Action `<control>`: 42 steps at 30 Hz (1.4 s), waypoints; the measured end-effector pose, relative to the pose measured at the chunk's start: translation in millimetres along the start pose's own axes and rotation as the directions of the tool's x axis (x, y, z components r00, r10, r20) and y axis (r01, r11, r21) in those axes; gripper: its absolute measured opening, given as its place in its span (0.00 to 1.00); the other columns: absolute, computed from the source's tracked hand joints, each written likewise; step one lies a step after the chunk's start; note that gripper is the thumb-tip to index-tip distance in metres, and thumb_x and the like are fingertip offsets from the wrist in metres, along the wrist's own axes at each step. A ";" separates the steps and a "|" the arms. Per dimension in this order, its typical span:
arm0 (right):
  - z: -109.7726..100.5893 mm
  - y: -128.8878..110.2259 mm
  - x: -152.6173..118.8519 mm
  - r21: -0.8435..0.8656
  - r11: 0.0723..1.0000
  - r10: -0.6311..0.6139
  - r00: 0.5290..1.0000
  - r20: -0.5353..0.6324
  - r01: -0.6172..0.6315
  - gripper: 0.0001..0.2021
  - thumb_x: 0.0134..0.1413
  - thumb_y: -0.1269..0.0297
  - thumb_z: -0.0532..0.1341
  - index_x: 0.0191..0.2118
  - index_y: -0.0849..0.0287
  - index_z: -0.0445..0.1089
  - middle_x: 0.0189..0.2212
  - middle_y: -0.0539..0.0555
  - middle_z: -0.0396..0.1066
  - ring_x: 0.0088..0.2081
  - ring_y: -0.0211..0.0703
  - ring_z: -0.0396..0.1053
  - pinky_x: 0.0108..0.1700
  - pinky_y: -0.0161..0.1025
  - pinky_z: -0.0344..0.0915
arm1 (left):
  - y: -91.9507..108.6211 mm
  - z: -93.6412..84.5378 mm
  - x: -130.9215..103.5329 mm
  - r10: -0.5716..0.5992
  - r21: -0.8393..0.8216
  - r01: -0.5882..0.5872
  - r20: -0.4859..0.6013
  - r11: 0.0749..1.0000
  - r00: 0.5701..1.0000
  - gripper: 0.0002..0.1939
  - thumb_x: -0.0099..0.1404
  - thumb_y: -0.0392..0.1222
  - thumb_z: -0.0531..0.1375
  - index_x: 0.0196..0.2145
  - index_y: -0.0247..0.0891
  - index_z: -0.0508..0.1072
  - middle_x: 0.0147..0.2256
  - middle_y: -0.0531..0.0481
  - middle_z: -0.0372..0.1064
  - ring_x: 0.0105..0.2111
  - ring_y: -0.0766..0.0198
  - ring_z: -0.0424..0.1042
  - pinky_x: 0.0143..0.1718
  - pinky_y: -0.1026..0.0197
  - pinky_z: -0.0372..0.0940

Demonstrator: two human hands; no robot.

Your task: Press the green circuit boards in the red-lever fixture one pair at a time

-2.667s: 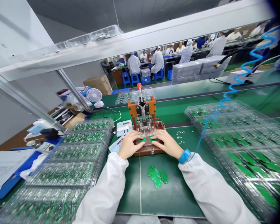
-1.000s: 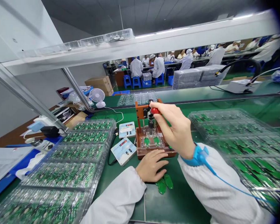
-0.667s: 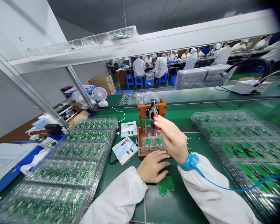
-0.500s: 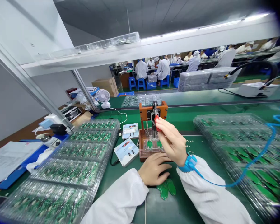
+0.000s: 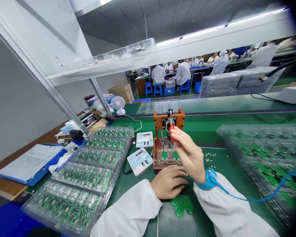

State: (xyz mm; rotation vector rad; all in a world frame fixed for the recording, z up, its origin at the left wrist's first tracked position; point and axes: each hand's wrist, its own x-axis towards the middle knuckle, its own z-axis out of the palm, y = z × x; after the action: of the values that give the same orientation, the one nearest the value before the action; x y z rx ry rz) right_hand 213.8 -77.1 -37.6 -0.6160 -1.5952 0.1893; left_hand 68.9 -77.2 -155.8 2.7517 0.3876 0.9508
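A press fixture with a toggle clamp (image 5: 157,122) stands mid-bench, with an orange upper frame and a brown base. Its red clamp handle (image 5: 172,132) points down, and the fingers of my right hand (image 5: 191,159) are closed over it. Below the clamp, small green circuit boards (image 5: 164,154) sit under a clear plate. My left hand (image 5: 169,182) lies palm down with its fingers stretched out at the base's front edge; its fingertips are partly hidden behind my right hand. Just in front of it, several loose green boards (image 5: 179,207) rest on the bench.
Left of the fixture are two white display boxes (image 5: 140,162) and a clear tray of boards (image 5: 88,168). Another board tray (image 5: 263,154) stands to the right, crossed by my blue wrist-strap cord (image 5: 249,199). Small pale bits (image 5: 210,156) lie beside the fixture. A fan (image 5: 118,103) stands behind.
The whole view has shifted, so the bench and fixture appear farther right. Both hands keep the same places, the right on the red handle and the left by the base.
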 end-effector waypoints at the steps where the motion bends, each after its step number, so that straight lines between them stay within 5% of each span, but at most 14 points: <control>1: 0.2 0.1 0.6 0.006 1.000 0.002 1.000 0.001 -0.002 0.30 0.66 0.81 0.55 0.64 0.41 0.67 0.64 0.46 0.69 0.67 0.47 0.64 0.69 0.52 0.63 | -0.3 -0.2 -0.4 -0.017 -0.020 0.017 0.006 1.000 1.000 0.07 0.70 0.39 0.58 0.40 0.38 0.77 0.48 0.44 0.78 0.57 0.56 0.72 0.61 0.51 0.66; 10: 0.3 1.4 1.0 0.035 0.999 0.016 1.000 0.002 -0.016 0.28 0.67 0.78 0.56 0.64 0.41 0.68 0.63 0.47 0.70 0.67 0.50 0.64 0.68 0.55 0.64 | 11.7 -8.4 -1.5 -0.153 -0.323 0.085 -0.189 0.943 0.970 0.21 0.72 0.46 0.60 0.22 0.39 0.63 0.27 0.49 0.76 0.35 0.61 0.78 0.49 0.55 0.71; 15: 1.4 1.7 1.2 0.043 0.999 0.013 1.000 -0.001 -0.013 0.27 0.67 0.78 0.56 0.63 0.42 0.69 0.63 0.48 0.70 0.67 0.50 0.64 0.69 0.55 0.63 | -0.3 -62.4 -6.8 -0.361 -0.182 0.323 -0.240 0.929 0.901 0.16 0.75 0.45 0.57 0.28 0.38 0.71 0.31 0.47 0.76 0.36 0.60 0.76 0.44 0.57 0.71; 18: 1.9 2.3 1.9 0.041 0.999 -0.003 1.000 -0.005 0.003 0.27 0.67 0.78 0.56 0.63 0.41 0.69 0.62 0.48 0.71 0.67 0.50 0.64 0.68 0.55 0.64 | -34.5 -106.2 -6.9 -0.604 0.099 0.625 -0.178 0.774 0.777 0.17 0.76 0.48 0.54 0.33 0.38 0.73 0.39 0.43 0.77 0.44 0.57 0.75 0.51 0.52 0.69; 20: 1.3 2.7 2.3 0.026 0.999 -0.019 1.000 0.003 0.019 0.27 0.67 0.78 0.55 0.64 0.42 0.68 0.62 0.49 0.71 0.67 0.50 0.64 0.68 0.55 0.64 | -63.3 -127.7 -5.6 -0.666 0.196 0.668 -0.084 0.718 0.741 0.11 0.71 0.48 0.60 0.39 0.38 0.77 0.49 0.41 0.75 0.54 0.50 0.71 0.60 0.46 0.64; 21: 0.7 2.7 2.5 0.015 0.999 -0.030 1.000 0.009 0.030 0.28 0.67 0.78 0.55 0.64 0.42 0.68 0.63 0.50 0.70 0.67 0.50 0.64 0.68 0.55 0.65 | -77.1 -134.8 -4.8 -0.682 0.221 0.671 -0.033 0.708 0.731 0.14 0.65 0.49 0.67 0.44 0.39 0.78 0.54 0.39 0.73 0.59 0.45 0.67 0.64 0.42 0.60; 23: -0.6 2.7 3.0 -0.004 0.999 -0.052 0.998 0.020 0.052 0.28 0.67 0.79 0.55 0.65 0.43 0.67 0.63 0.50 0.70 0.67 0.49 0.64 0.68 0.54 0.65 | -100.3 -142.0 -3.3 -0.732 0.286 0.683 0.113 0.672 0.672 0.36 0.46 0.49 0.77 0.53 0.40 0.77 0.63 0.36 0.64 0.67 0.33 0.56 0.67 0.36 0.54; 25: -1.7 2.4 3.4 -0.012 0.998 -0.064 0.998 0.026 0.064 0.28 0.67 0.79 0.55 0.66 0.43 0.66 0.64 0.51 0.69 0.67 0.49 0.64 0.67 0.53 0.65 | -115.4 -142.6 -1.6 -0.790 0.425 0.665 0.319 0.613 0.524 0.55 0.37 0.55 0.79 0.63 0.41 0.70 0.70 0.35 0.51 0.71 0.27 0.43 0.69 0.31 0.48; 27: -2.3 2.2 3.5 -0.010 0.998 -0.062 0.998 0.027 0.062 0.28 0.67 0.78 0.55 0.66 0.44 0.66 0.63 0.51 0.69 0.67 0.48 0.64 0.68 0.53 0.65 | -122.8 -140.5 0.2 -0.810 0.559 0.590 0.467 0.582 0.356 0.64 0.40 0.64 0.76 0.70 0.42 0.58 0.74 0.37 0.36 0.72 0.28 0.32 0.70 0.31 0.41; 28: -2.4 2.2 3.5 -0.007 0.998 -0.060 0.998 0.026 0.061 0.28 0.67 0.78 0.55 0.66 0.44 0.66 0.63 0.51 0.70 0.67 0.49 0.64 0.68 0.53 0.65 | -124.2 -139.4 1.2 -0.808 0.598 0.552 0.503 0.581 0.307 0.65 0.43 0.67 0.74 0.72 0.43 0.54 0.75 0.38 0.32 0.73 0.29 0.28 0.70 0.32 0.39; 33: -1.0 3.2 3.2 0.018 0.999 -0.049 0.998 0.027 0.049 0.27 0.68 0.77 0.54 0.66 0.43 0.66 0.63 0.51 0.70 0.68 0.49 0.63 0.68 0.56 0.64 | -123.4 -135.7 3.6 -0.797 0.622 0.511 0.544 0.594 0.263 0.68 0.44 0.72 0.71 0.74 0.42 0.48 0.75 0.39 0.31 0.73 0.30 0.25 0.71 0.31 0.35; 42: 0.6 1.1 4.1 0.011 0.999 -0.045 0.999 0.013 0.045 0.26 0.68 0.76 0.54 0.65 0.45 0.67 0.63 0.53 0.70 0.67 0.50 0.64 0.67 0.57 0.66 | -127.8 -143.4 -5.2 -0.809 0.572 0.592 0.520 0.567 0.273 0.69 0.46 0.70 0.71 0.75 0.41 0.44 0.75 0.39 0.26 0.73 0.32 0.24 0.72 0.35 0.36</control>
State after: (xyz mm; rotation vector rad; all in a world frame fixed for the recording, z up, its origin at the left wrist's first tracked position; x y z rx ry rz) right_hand 213.5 -74.0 -34.6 -0.5705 -1.6181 0.1686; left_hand -47.8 57.1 -83.3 2.3496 1.4921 -0.5409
